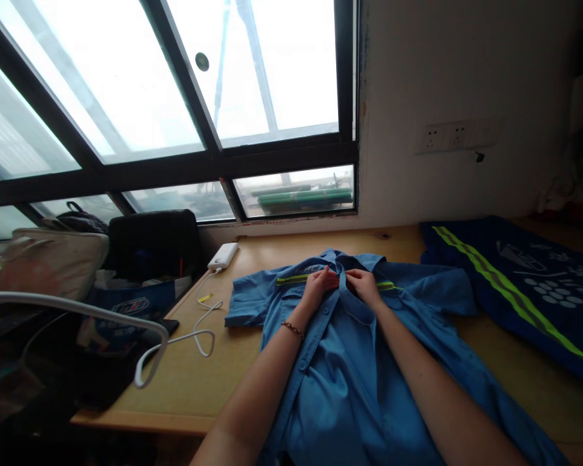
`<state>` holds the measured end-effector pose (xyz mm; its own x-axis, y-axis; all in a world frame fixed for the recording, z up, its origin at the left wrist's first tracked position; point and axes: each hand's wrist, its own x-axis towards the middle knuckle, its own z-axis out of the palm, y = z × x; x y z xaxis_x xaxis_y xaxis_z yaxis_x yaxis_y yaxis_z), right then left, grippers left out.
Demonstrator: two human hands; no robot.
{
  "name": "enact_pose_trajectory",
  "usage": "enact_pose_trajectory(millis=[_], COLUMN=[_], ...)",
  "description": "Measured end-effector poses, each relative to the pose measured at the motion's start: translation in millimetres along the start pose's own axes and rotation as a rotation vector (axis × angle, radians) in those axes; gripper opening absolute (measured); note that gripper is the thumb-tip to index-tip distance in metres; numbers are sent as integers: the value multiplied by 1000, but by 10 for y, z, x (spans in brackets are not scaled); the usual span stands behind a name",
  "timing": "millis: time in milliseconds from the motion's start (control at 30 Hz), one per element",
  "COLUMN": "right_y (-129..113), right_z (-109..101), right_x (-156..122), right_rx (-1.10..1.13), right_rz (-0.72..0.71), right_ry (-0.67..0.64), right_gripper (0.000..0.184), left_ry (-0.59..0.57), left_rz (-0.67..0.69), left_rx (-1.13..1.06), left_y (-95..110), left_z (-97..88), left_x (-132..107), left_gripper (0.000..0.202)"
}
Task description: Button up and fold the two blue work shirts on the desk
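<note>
A blue short-sleeved work shirt [340, 375] with yellow-green reflective strips lies spread on the wooden table, collar toward the wall. Its front is partly open, and buttons show along the left-hand edge. My left hand [322, 282], a beaded bracelet on the wrist, pinches that front edge just below the collar. Close beside it, my right hand [363, 285] has its fingers closed on the opposite front edge. Between the fingertips, the exact spot of cloth or button is too small to make out.
On the right lies a folded dark blue garment [510, 285] with a reflective stripe. A white power bank [222, 257] with a white cable [201, 323] sits at the table's left. Beyond that edge are a black chair [153, 236] and bags. Window and wall sockets [449, 134] stand behind.
</note>
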<state>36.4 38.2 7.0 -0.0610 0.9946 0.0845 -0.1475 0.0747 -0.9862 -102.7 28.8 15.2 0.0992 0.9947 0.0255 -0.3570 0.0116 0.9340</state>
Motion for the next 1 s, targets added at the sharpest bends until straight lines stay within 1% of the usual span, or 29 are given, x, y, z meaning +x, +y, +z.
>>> enact_pose_trajectory(millis=[67,200,267,300,367,567,633,733,800,867,1000], right_y=[-14,-73,-81,-76,-51,34,40,38,45,67,129], right_z=[38,122,146,150,143,86,78,76,74,70,51], right_x=[-36,-150,-182,-185,-168,-69,-63,-73,-75,-66,-24], right_rx=[-134,-615,-708,-706,-635,-302,-273,-344,-427,-505,-619], right_rz=[-69,-279,-317,-320,-304,-149,-173,-316,-390,-396,-334], right_ry=[64,207,222,214,187,69,61,97,103,95,70], right_gripper=[21,14,12,12,14,32,35,39,37,33,33], left_ry=[9,19,36,44,61,138,150,140,126,121,132], left_rz=[-8,66,81,74,54,7,7,11,12,13,36], left_rx=[6,122,133,115,60,-77,-90,-110,-121,-126,-108], left_y=[-3,-47,-78,-93,-119,-148,-144,-133,-129,-130,-150], left_z=[14,14,-1,-10,-31,-64,-62,-53,-49,-49,-52], left_x=[1,5,14,21,41,89,87,72,62,59,71], left_gripper=[39,29,27,27,28,41,42,42,43,44,47])
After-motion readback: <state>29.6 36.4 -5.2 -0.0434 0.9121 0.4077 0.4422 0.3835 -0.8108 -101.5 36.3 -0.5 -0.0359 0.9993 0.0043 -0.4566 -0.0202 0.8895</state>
